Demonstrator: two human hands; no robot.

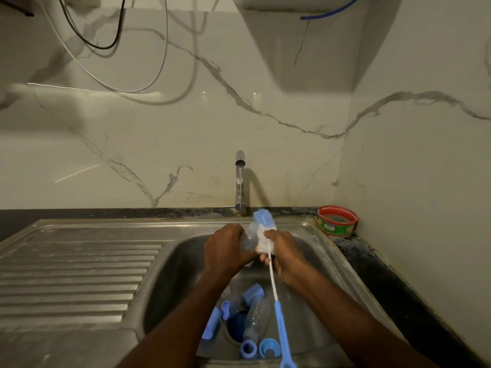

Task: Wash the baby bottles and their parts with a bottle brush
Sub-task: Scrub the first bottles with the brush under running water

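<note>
Centre frame: left hand [225, 248] grips a clear bottle [248, 239], right hand [283, 252] pinches the brush [263, 225]; wet bottle may slip.

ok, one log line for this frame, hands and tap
left hand: holds clear bottle | right hand: grips bottle brush | tap: running
</note>
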